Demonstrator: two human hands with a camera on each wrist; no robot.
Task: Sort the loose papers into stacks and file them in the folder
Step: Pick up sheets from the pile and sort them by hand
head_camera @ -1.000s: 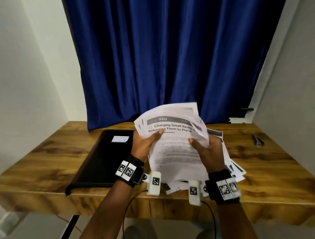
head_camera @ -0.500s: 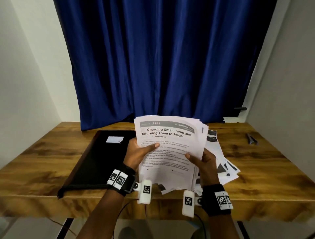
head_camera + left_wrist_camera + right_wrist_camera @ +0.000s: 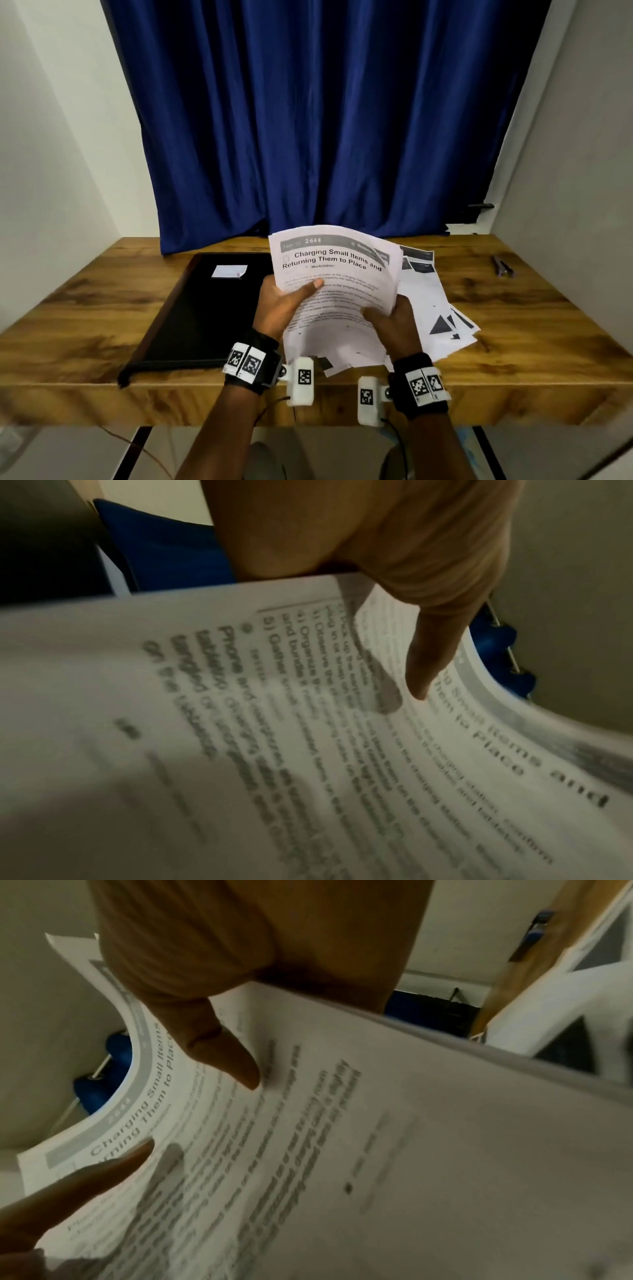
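The black folder point(image 3: 191, 308) lies flat on the left of the bench point(image 3: 85, 325), bare wood open beyond its left edge. The left hand point(image 3: 284, 305) and right hand point(image 3: 394, 318) pinch a curved sheaf of papers point(image 3: 335, 284) above the near bench edge, more loose sheets point(image 3: 435, 308) fanned beneath. Only the wrist views show the thumbs pressed on the printed top page.

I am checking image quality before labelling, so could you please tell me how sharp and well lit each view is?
Head view: evenly lit, title on the held papers legible, edges bent by wide-angle distortion. Left wrist view: dim, print motion-blurred, left hand casts a thumb shadow. Right wrist view: dim, title readable, nearer text smeared under the right hand.
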